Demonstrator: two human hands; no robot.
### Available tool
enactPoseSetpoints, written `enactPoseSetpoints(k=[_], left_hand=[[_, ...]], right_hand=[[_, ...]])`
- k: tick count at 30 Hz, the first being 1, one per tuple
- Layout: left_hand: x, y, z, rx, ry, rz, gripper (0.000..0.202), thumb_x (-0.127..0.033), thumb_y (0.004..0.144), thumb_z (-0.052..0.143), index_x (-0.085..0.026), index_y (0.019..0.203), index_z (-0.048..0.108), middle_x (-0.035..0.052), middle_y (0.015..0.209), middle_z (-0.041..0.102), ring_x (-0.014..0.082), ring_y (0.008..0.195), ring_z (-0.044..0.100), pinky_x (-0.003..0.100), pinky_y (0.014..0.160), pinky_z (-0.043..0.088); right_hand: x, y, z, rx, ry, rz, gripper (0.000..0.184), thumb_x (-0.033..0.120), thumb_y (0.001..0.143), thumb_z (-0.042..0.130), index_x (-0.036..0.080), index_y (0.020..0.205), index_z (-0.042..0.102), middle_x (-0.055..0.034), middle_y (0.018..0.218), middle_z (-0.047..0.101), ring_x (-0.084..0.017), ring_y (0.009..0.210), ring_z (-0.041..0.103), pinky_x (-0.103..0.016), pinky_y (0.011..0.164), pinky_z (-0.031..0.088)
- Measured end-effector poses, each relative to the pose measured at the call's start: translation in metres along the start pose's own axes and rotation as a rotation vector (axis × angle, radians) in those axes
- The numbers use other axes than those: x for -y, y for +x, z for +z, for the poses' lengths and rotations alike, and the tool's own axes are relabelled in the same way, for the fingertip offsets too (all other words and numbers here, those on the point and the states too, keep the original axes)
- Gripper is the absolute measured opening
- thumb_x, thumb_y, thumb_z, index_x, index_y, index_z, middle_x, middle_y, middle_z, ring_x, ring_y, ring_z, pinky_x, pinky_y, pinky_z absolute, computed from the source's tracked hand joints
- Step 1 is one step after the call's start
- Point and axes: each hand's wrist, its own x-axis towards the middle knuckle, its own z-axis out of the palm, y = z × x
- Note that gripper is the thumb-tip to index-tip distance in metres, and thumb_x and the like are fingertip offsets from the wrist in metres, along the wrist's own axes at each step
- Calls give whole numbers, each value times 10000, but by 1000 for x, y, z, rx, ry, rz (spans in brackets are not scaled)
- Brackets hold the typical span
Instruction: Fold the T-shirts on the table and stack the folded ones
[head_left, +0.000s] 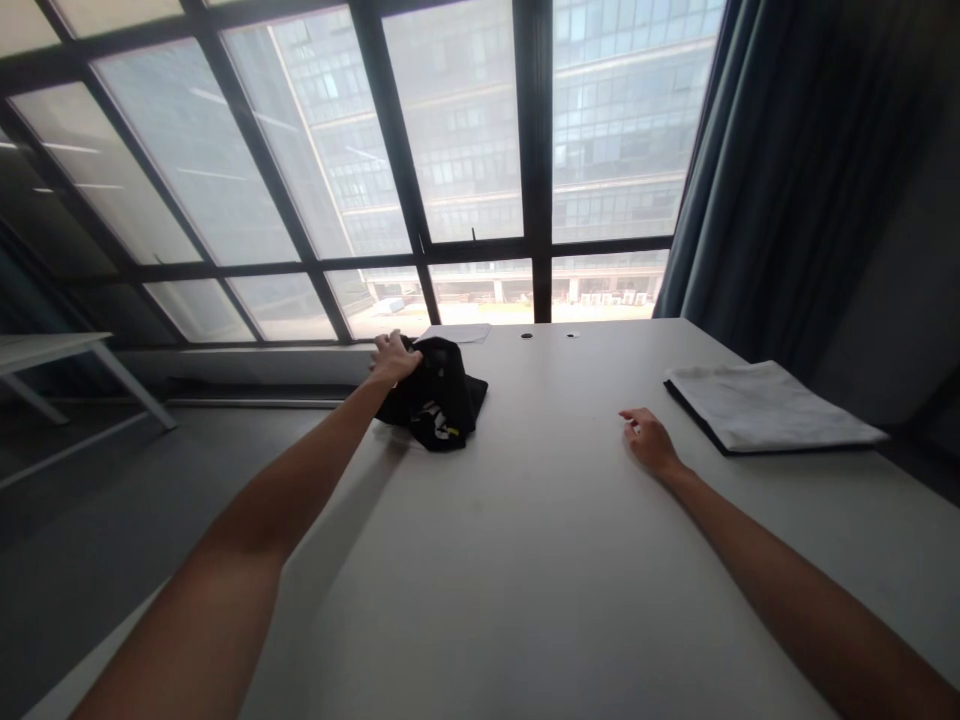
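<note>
My left hand [393, 358] is closed on the upper left part of a black piece of cloth [437, 375] with a white and yellow print low on its front. The cloth is bunched up, its lower part resting at the left side of the white table [517, 560]. A flatter dark part sticks out to its right. Over the middle right of the table is my right hand [649, 441], holding nothing, its fingers loosely bent and apart. It is nearest to a folded white cloth [776, 405] with a dark layer under it.
A white sheet [469, 333] lies behind the black cloth. Two small round holes [526, 336] are near the table's far edge. Tall windows [457, 130] stand beyond, with a dark blue curtain [739, 170] at right. Another table [56, 348] is at left.
</note>
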Motion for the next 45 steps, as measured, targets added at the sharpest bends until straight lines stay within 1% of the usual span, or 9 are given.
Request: enactPoseSetpoints(k=[4, 10, 15, 19, 26, 33, 39, 42, 45], left_hand=[[3, -25, 34, 4, 224, 36, 736, -533, 897, 595, -192, 1516, 391, 177, 1620, 234, 455, 1488, 70, 684, 1131, 89], [28, -47, 80, 435, 495, -91, 886, -645, 759, 677, -281, 1526, 426, 215, 1620, 233, 601, 1409, 184, 806, 986, 225], [64, -55, 84, 335, 614, -38, 628, -401, 922, 487, -287, 1533, 404, 166, 1607, 263, 488, 1409, 274, 707, 1027, 307], [75, -50, 72, 336, 608, -156, 658, -515, 933, 471, -284, 1542, 385, 167, 1617, 233, 533, 1414, 229, 757, 1008, 278], [11, -72, 73, -15, 641, 134, 564, -364, 979, 433, -160, 1505, 428, 197, 1627, 220, 474, 1499, 33, 748, 1111, 11], [-75, -123, 115, 272, 72, 510, 619, -379, 953, 550, -231, 1530, 379, 150, 1524, 414, 325, 1428, 371, 518, 1179, 288], [-129, -131, 137, 338, -472, 443, 1174, -430, 776, 802, -311, 1613, -12, 186, 1619, 242, 339, 1361, 466, 476, 996, 499], [-137, -140, 139, 512, -393, 510, 905, -342, 835, 729, -240, 1594, 246, 172, 1460, 516, 299, 1209, 602, 429, 960, 519], [-131, -147, 135, 616, -214, 558, 461, -258, 838, 674, -235, 1298, 661, 100, 1201, 707, 286, 1072, 667, 424, 974, 503]], right_hand=[[4, -1, -2, 29, 4, 20, 317, 136, 827, 470, 133, 1043, 702, -120, 1037, 683, -214, 844, 641, -361, 856, 524], [12, 1, -7, 6, -14, 21, 311, 117, 823, 477, 148, 1020, 715, -96, 1025, 690, -195, 855, 644, -331, 872, 520], [-4, 28, -49, -142, -104, 76, 322, 147, 861, 448, 142, 1037, 718, -132, 1081, 677, -250, 1055, 598, -381, 1002, 456], [-48, 44, -107, -296, -301, 309, 398, 137, 840, 449, 75, 1159, 679, -256, 1211, 622, -362, 1157, 526, -538, 993, 412], [-94, 37, -151, -194, -458, 677, 169, 177, 763, 569, 110, 805, 719, -254, 911, 693, -378, 960, 625, -526, 842, 446], [4, 79, -129, -254, -66, 179, 236, 371, 860, 534, 171, 800, 645, -90, 748, 667, -227, 719, 574, -341, 708, 441], [142, 50, -92, 265, 597, -65, 359, 523, 870, 616, 170, 852, 679, -28, 724, 650, -169, 654, 574, -295, 617, 468], [174, 27, -75, 595, 744, -143, 344, 490, 873, 637, 173, 972, 724, -64, 894, 724, -202, 817, 655, -325, 724, 533], [158, 16, -61, 497, 693, -112, 285, 439, 862, 642, 179, 941, 730, -78, 928, 741, -218, 868, 670, -362, 785, 546]])
